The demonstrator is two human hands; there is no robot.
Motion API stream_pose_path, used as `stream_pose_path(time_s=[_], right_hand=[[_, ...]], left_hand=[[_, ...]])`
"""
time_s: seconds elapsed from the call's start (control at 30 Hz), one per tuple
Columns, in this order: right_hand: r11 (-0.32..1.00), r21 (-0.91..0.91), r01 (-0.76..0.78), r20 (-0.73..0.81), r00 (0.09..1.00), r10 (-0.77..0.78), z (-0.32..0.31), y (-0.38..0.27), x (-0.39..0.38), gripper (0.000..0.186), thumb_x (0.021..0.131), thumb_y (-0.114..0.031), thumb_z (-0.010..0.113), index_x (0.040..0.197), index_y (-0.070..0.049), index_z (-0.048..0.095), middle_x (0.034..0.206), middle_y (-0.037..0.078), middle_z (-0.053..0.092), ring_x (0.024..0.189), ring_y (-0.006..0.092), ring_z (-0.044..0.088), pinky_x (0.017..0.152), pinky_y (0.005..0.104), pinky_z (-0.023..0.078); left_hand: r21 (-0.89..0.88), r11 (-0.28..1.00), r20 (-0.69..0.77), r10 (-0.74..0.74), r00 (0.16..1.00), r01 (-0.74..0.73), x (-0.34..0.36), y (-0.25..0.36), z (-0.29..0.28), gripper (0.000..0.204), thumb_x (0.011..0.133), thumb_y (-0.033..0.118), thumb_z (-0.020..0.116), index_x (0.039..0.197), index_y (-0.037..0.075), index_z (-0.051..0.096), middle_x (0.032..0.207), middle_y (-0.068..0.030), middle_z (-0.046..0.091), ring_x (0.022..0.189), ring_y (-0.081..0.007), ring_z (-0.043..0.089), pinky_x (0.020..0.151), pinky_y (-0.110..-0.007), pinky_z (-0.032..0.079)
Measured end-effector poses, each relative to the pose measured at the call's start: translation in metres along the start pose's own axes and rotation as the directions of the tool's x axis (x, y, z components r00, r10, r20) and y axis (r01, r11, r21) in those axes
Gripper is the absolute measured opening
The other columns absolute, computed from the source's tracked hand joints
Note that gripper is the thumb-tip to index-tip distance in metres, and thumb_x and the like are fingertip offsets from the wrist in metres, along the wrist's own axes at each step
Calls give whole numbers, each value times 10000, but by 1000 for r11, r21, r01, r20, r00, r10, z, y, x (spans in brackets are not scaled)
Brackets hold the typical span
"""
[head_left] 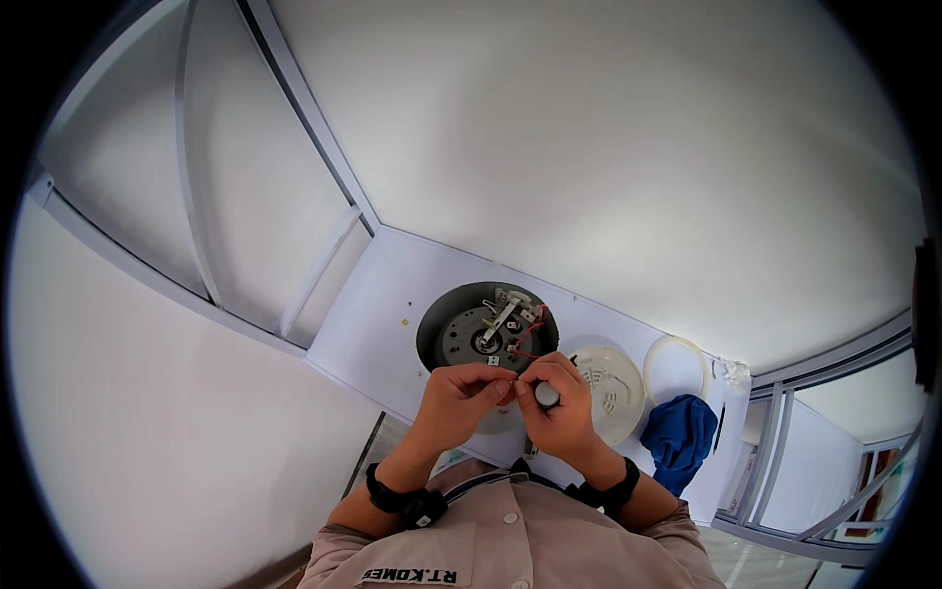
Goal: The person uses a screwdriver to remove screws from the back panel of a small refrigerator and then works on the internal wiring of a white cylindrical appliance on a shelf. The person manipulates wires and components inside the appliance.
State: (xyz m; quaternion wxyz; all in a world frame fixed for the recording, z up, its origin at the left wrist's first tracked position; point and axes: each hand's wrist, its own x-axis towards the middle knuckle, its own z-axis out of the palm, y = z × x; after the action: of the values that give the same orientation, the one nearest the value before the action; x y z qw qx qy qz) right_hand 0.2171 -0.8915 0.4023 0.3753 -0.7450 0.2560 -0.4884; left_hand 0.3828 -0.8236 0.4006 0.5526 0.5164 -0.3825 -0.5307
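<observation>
Apparently the left hand (459,401) pinches closed, whatever it holds too small to tell, against the right hand (567,417), curled around a pale round-ended object (547,395). Just beyond, the grey housing (439,316) looks rigid, best gripped by its rim, its red wires (523,345) delicate; the shirt (496,552) bears dark lettering (410,576).

Rnd. housing (428,339) is dk. grey, its wires (531,332) red; held item's rnd. end (548,395), lt. grey. Rnd. disc (624,388) is off-white; ring (675,341), cream; cloth (679,437), solid blue; tabletop (381,285), wht. Shirt (579,535) is beige w/ wht. buttons (510,517) & blk. lettering (409,576); wrist straps (389,498), blk.
</observation>
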Motion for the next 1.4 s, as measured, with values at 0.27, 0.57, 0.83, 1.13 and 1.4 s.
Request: stream_pose_path(time_s=[0.27, 0.57, 0.83, 1.13, 1.4], right_hand=[[999, -31, 31, 2, 1000, -31, -2, -3, 2, 138, 794, 75, 701, 876, -10, 629, 854, 126, 625, 721, 293, 645, 623, 342, 519], [999, -34, 18, 11, 1000, -18, -5, -4, 2, 140, 790, 72, 707, 877, -14, 639, 861, 128, 637, 718, 304, 661, 614, 347, 528], [998, -49, -37, 43, 998, 39, -7, -6, 1, 124, 799, 52, 709, 873, -21, 643, 835, 118, 643, 710, 302, 665, 607, 353, 529], [998, -40, -44, 61, 997, 47, -7, -5, -2, 117, 807, 34, 714, 882, -31, 652, 827, 110, 643, 695, 299, 662, 597, 353, 527], [990, -21, -138, 58, 989, 139, -5, -10, -4, 90, 801, 38, 715, 867, -1, 667, 824, 121, 645, 703, 265, 647, 629, 333, 513]], left_hand=[[19, 1000, 14, -24, 1000, 24, 0, 7, 1, 156, 956, -1, 644, 1078, -58, 723, 962, -102, 744, 865, -138, 686, 803, -272, 567], [53, 997, 23, -55, 998, 54, 2, 6, 0, 165, 958, 8, 650, 1091, -60, 721, 964, -108, 746, 851, -138, 686, 786, -273, 570], [105, 994, -15, -38, 999, 39, -3, 10, 4, 174, 961, 13, 645, 1103, -55, 721, 960, -105, 748, 851, -137, 694, 790, -269, 578], [103, 994, -32, -39, 999, 42, -6, 3, 5, 185, 974, 18, 633, 1128, -41, 719, 969, -97, 749, 852, -130, 695, 793, -266, 579], [79, 996, -49, -27, 998, 30, -8, -1, 6, 185, 973, 5, 626, 1127, -33, 720, 968, -91, 747, 877, -131, 692, 803, -268, 576]])
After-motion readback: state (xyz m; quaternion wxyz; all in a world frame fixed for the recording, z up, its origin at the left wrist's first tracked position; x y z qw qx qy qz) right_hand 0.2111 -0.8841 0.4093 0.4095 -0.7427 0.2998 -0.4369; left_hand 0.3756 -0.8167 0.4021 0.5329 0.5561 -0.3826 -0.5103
